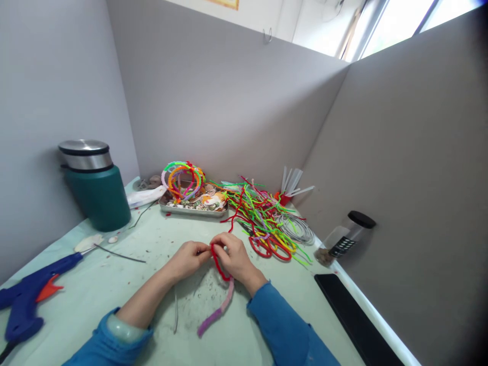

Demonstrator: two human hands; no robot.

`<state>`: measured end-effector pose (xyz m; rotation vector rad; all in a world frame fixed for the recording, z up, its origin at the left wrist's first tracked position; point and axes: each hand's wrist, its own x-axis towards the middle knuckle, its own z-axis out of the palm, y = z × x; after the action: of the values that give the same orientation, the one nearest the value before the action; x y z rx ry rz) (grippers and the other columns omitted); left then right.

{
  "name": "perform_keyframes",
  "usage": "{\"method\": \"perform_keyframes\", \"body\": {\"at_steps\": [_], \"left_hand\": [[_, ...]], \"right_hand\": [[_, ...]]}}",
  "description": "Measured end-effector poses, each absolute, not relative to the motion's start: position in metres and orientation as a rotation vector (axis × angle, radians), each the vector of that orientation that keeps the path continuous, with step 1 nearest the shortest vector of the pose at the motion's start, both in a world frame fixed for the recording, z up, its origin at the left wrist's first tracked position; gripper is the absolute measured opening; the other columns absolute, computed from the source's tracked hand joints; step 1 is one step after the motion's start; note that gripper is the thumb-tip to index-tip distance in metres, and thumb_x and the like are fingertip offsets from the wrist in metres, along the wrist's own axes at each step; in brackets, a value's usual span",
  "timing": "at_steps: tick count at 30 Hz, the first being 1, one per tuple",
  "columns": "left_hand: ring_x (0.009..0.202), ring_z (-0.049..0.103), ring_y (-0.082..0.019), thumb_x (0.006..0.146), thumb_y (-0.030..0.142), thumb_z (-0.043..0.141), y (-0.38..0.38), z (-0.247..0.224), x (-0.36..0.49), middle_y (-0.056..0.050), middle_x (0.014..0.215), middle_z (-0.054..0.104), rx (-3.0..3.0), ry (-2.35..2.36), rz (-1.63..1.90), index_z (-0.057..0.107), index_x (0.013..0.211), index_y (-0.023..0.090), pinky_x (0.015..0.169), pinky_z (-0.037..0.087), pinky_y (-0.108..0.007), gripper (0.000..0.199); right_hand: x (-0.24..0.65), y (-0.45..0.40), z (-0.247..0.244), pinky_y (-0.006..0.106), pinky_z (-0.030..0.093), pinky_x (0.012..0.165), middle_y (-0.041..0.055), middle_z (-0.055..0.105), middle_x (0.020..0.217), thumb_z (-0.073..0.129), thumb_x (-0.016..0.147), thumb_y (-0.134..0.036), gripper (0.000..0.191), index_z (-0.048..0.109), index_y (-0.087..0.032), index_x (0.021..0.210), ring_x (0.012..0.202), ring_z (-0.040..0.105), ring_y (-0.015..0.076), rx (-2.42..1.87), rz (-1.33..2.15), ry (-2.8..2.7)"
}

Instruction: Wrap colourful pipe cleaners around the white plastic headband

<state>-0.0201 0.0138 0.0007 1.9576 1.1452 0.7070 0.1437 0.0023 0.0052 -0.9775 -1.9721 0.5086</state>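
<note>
A red pipe cleaner point(218, 265) is bent into a narrow loop between my two hands. My left hand point(190, 260) pinches its upper end, thumb and index finger together. My right hand point(231, 255) is closed on the same red strand, fingertips almost touching those of my left hand. From beneath my right hand a pink and purple fuzzy strip point(221, 310) hangs in a curve toward the front. A thin grey wire point(176, 310) lies on the table beside my left forearm.
A blue glue gun point(26, 295) and green bottle point(97, 195) are at left. Behind the hands is a metal tray point(194, 210) bearing shells and colourful rings. Tangled pipe cleaners point(263, 208) and red-handled scissors point(280, 249) lie at back right. A jar point(343, 241) stands right, near a black strip point(354, 315).
</note>
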Motion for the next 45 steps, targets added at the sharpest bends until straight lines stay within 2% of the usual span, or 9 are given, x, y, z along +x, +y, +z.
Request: {"method": "perform_keyframes", "body": {"at_steps": [5,8,11,14,25,30,36,41,45], "left_hand": [[0.057,0.045,-0.013,0.074,0.035,0.047,0.011,0.004,-0.018,0.001,0.063,0.058,1.939,1.161,0.775,0.064,0.085,0.016,0.054,0.032,-0.021,0.029],[0.059,0.047,-0.013,0.075,0.037,0.047,0.010,0.006,-0.018,0.000,0.065,0.058,1.944,1.189,0.800,0.061,0.079,0.015,0.055,0.033,-0.021,0.026],[0.061,0.047,-0.013,0.076,0.037,0.045,0.010,0.008,-0.018,0.000,0.064,0.057,1.970,1.171,0.795,0.061,0.073,0.016,0.057,0.034,-0.022,0.027],[0.064,0.050,-0.015,0.076,0.039,0.045,0.010,0.007,-0.018,-0.001,0.066,0.060,1.959,1.141,0.769,0.063,0.075,0.016,0.060,0.037,-0.022,0.030],[0.066,0.053,-0.015,0.076,0.039,0.047,0.007,0.011,-0.016,-0.001,0.071,0.065,1.994,1.056,0.752,0.067,0.074,0.016,0.062,0.038,-0.022,0.030],[0.062,0.050,-0.013,0.077,0.039,0.048,0.006,0.013,-0.016,-0.001,0.067,0.062,1.974,1.070,0.855,0.065,0.076,0.015,0.058,0.037,-0.021,0.030],[0.049,0.043,-0.009,0.074,0.036,0.055,0.007,0.012,-0.017,0.005,0.053,0.052,1.927,1.098,0.999,0.063,0.090,0.015,0.050,0.033,-0.019,0.028],[0.076,0.059,-0.015,0.077,0.035,0.053,0.008,0.015,-0.017,-0.003,0.082,0.069,1.901,1.007,0.975,0.068,0.087,0.016,0.072,0.043,-0.023,0.026],[0.072,0.059,-0.015,0.077,0.040,0.051,0.012,0.010,-0.020,-0.003,0.079,0.068,1.911,1.160,1.048,0.068,0.084,0.016,0.069,0.044,-0.023,0.030]], "right_hand": [[0.145,0.009,-0.005,0.022,0.036,0.057,-0.0012,0.054,0.065,0.043,0.084,-0.028,0.018,0.055,-0.018,0.075,0.061,0.049,0.0121,-1.127,0.685,-1.723],[0.146,0.013,-0.008,0.021,0.033,0.052,-0.0024,0.050,0.058,0.042,0.085,-0.037,0.030,0.052,-0.017,0.065,0.056,0.044,0.0109,-1.136,0.761,-1.644],[0.146,0.015,-0.007,0.022,0.034,0.055,-0.0018,0.050,0.057,0.042,0.084,-0.039,0.035,0.055,-0.016,0.062,0.056,0.046,0.0112,-1.152,0.763,-1.595],[0.145,0.016,-0.004,0.023,0.036,0.058,-0.0014,0.051,0.057,0.048,0.081,-0.038,0.030,0.058,-0.016,0.064,0.058,0.047,0.0119,-1.166,0.785,-1.537],[0.143,0.018,-0.008,0.021,0.031,0.044,-0.0047,0.047,0.053,0.059,0.071,-0.038,0.023,0.054,-0.016,0.069,0.046,0.040,0.0082,-1.048,1.188,-1.359],[0.142,0.018,-0.006,0.019,0.028,0.041,-0.0059,0.047,0.050,0.063,0.067,-0.035,0.023,0.051,-0.015,0.067,0.042,0.040,0.0060,-1.075,1.337,-1.257],[0.143,0.015,-0.005,0.018,0.023,0.033,-0.0046,0.051,0.046,0.060,0.071,-0.039,0.026,0.049,-0.015,0.068,0.031,0.036,0.0049,-1.047,1.611,-1.278],[0.144,0.014,-0.004,0.017,0.022,0.031,-0.0021,0.055,0.046,0.060,0.070,-0.045,0.032,0.049,-0.015,0.070,0.029,0.037,0.0050,-1.054,1.688,-1.264],[0.143,0.016,-0.004,0.018,0.026,0.032,-0.0004,0.057,0.051,0.053,0.074,-0.052,0.037,0.051,-0.015,0.075,0.031,0.039,0.0061,-1.048,1.638,-1.222]]}}
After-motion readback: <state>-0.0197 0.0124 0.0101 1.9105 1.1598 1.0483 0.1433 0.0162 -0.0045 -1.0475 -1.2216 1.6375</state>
